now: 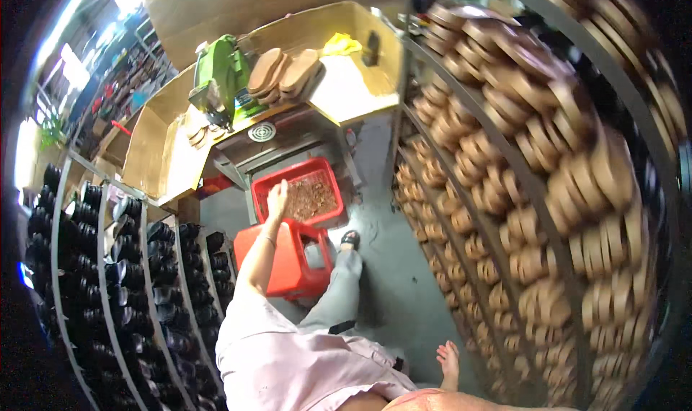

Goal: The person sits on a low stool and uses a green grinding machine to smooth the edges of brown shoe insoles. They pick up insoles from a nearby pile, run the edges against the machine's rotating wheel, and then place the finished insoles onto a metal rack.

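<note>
My left hand [277, 200] reaches out over the near left part of a red tub [261, 189] on the floor, which holds brown scraps. Its fingers point forward, loosely stretched, and nothing shows in them. Under that forearm stands a red plastic stool [294, 270] with an opening in its side. Low at the right, my right hand [447, 358] hangs beside my body with its fingers apart and holding nothing. It is nearest to the rack of tan soles [540, 303].
Ahead is a cardboard-walled workbench [360, 97] with a green machine [220, 76], stacked brown soles [285, 72] and a yellow cloth [342, 45]. A rack of black shoe parts [130, 274] lines the left. My foot [350, 239] is on the grey floor [386, 267] by the stool.
</note>
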A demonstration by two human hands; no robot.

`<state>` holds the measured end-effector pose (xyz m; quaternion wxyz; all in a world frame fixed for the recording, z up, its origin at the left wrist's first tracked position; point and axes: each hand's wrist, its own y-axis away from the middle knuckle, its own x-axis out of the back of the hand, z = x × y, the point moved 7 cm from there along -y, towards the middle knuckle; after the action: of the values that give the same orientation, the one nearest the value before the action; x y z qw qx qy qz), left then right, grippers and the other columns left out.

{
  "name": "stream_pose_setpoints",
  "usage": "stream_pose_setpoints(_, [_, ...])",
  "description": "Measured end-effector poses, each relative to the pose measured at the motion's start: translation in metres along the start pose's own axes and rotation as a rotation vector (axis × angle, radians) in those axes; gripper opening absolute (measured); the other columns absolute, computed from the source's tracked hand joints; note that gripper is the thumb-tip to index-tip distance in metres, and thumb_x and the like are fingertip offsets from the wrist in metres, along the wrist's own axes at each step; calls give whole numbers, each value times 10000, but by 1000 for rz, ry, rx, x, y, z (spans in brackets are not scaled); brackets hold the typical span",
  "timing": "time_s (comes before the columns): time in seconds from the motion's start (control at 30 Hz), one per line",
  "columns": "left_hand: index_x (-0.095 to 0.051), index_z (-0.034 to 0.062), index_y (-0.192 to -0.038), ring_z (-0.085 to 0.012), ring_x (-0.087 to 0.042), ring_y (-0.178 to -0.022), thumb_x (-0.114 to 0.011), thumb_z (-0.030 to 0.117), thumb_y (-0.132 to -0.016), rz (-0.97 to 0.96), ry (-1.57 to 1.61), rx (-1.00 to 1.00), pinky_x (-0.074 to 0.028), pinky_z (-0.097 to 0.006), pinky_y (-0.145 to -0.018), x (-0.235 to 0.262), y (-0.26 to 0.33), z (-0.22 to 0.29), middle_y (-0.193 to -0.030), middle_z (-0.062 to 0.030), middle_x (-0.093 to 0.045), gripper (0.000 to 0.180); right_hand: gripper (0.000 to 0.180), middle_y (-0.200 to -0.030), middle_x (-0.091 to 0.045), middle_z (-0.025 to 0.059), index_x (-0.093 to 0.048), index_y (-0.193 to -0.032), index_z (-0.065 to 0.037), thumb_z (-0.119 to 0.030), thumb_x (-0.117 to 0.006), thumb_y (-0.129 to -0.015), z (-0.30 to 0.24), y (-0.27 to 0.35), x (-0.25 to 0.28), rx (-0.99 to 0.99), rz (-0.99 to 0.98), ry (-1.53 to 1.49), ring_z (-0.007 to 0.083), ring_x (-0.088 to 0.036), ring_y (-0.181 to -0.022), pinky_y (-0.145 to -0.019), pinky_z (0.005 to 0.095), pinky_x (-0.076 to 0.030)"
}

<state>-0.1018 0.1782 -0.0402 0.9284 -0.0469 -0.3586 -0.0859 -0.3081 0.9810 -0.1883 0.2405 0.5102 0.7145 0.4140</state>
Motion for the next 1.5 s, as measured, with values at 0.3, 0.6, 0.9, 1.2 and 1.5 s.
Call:
stream_pose_setpoints(0.3, [-567, 72, -1079, -119, -525, -743, -642, 549, -804, 426, 1247, 388, -410, -243, -588, 5, -328, 0, -940, -51, -595, 555, 484, -1040, -592, 18, -471, -1309, -96, -223, -655, -879, -415, -73, -586, 413, -684, 447, 85, -558, -869, -684, 227, -448])
stream_pose_setpoints(0.6, [-503, -63, -1058, -244, -597, -871, -685, 228, -693, 483, 1070, 395, -497, -342, -741, -21, -413, 13, -1016, -152, -585, 501, 944, -1409, -338, 182, -127, -1481, -148, -527, -660, -799, -551, -66, -934, 417, -813, 186, 339, -402, -1248, -977, 491, -372])
stream_pose_setpoints(0.9, [-505, -93, -1203, -271, -587, -1063, -715, 324, -647, 145, 389, 248, -471, -374, -882, -15, -432, 38, -1155, -252, -580, 726, 723, -1252, -519, 90, -477, -1279, -156, -531, -667, -691, -599, -102, -945, 215, -716, 277, 257, -477, -1140, -945, 493, -332])
stream_pose_setpoints(1.2, [-572, 110, -1045, -245, -567, -997, -685, 298, -718, -329, 1372, 552, -457, -444, -920, -75, -433, 67, -1014, -79, -565, 394, 827, -1298, -455, 146, -309, -1385, -97, -281, -722, -693, -610, -133, -951, 396, -770, 174, 296, -431, -1204, -971, 478, -368])
stream_pose_setpoints(1.5, [-369, 12, -1346, -242, -550, -1109, -629, 338, -810, -684, 1209, 490, -454, -386, -963, -90, -248, 90, -1201, -146, -551, 679, 813, -1158, -526, 66, -335, -1357, -119, -271, -718, -657, -519, -50, -760, 553, -587, 93, 186, -549, -986, -571, 264, -454])
